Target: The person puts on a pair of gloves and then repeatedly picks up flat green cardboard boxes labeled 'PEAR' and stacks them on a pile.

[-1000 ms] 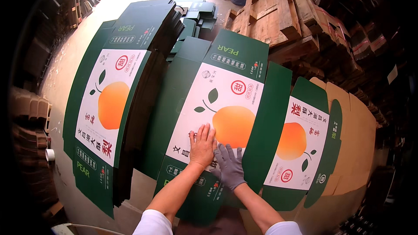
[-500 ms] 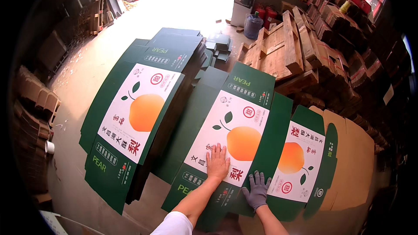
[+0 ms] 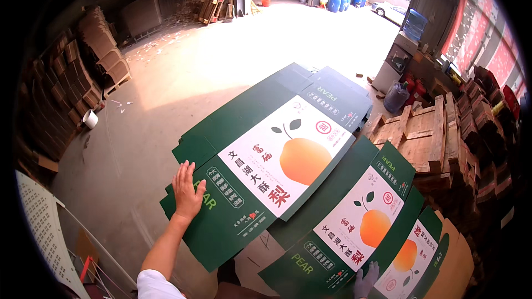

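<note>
Left hand, bare, lay palm down on the outer corner of the large box sheet, fingers extended, thumb apart, clasping nothing visible. Right hand, in a grey glove, rested with fingers outstretched at the lower right of the second box sheet; nothing was seen in its hold, though the lower frame edge cut off the wrist. Lettering on the large sheet comprised light-green capitals on both end flaps, a white-outlined text block beside each, a column of bold black characters ending in a larger dark-red one, smaller red characters, and a round red seal. Both sheets were flat, dark green, with a white panel carrying an orange fruit, stem and two leaves. The large sheet extended forward and rightward from the left hand; its end flap was under the palm, the thumb partly covering the capitals. The second sheet lay to its right, beyond the left hand's reach and directly under the glove. Right of the glove, another printed panel showed inverted characters, with plain brown cardboard beyond.
</note>
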`<action>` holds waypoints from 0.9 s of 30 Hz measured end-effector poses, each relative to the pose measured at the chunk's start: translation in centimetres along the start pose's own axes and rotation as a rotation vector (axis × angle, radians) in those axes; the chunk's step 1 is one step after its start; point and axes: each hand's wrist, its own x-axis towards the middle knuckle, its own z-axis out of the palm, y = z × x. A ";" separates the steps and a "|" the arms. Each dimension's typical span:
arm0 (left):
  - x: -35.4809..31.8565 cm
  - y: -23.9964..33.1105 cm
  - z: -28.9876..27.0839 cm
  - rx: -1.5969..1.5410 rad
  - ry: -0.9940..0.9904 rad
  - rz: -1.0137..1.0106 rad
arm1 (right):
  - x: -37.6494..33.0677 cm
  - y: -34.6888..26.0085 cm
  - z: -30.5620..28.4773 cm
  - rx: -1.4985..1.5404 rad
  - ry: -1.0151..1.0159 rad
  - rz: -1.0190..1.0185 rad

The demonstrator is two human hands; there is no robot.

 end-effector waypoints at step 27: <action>21.9 -24.6 18.9 -1.304 -1.120 -0.675 | -5.8 -39.7 9.2 1.100 -0.381 0.386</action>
